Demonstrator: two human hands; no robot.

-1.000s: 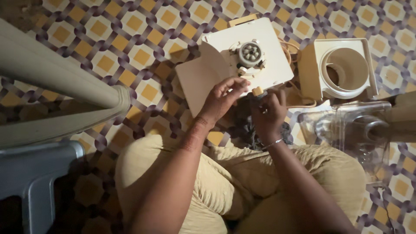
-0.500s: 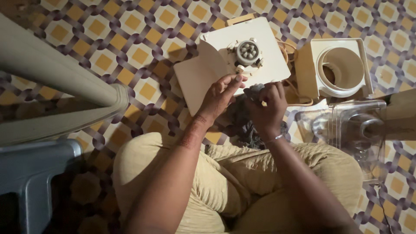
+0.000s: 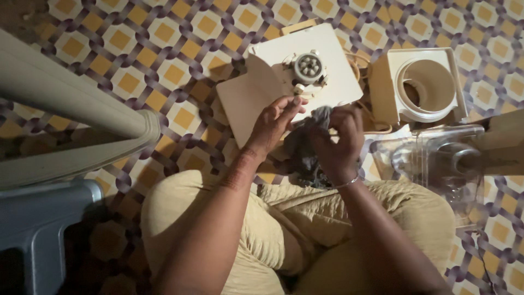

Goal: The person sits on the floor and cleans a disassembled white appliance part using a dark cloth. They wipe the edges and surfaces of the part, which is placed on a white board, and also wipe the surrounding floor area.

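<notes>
Gripping a crumpled dark grey cloth (image 3: 305, 143), the right hand (image 3: 337, 141) is closed around its upper end, with the fingers curled over the bunched fabric and the rest of the cloth hanging down below the hand toward the lap. The left hand (image 3: 273, 123) sits just beside it, loosely half-curled, its fingertips (image 3: 295, 102) resting on the near edge of a white square appliance base (image 3: 273, 82) that lies tilted on the patterned floor (image 3: 164, 65); whether it pinches anything small cannot be told.

Just beyond the left hand's fingertips, on top of that base, stands a round grey coupling (image 3: 308, 67) with small knobs on its face. A pale cord (image 3: 363, 71) loops past the far side of the right hand. Farther out to the right of the right hand lies a cream housing (image 3: 390, 90) with a large round opening (image 3: 428, 87), and nearer, to the right of the wrist, a clear plastic container (image 3: 436, 164) rests on the floor. A thin bangle (image 3: 345, 182) circles the right wrist.

Well apart to the left of the left hand are a pale curved piece of furniture (image 3: 71, 114) and a grey plastic stool (image 3: 43, 224). Below both hands the person's knees in beige trousers (image 3: 284, 229) fill the foreground.
</notes>
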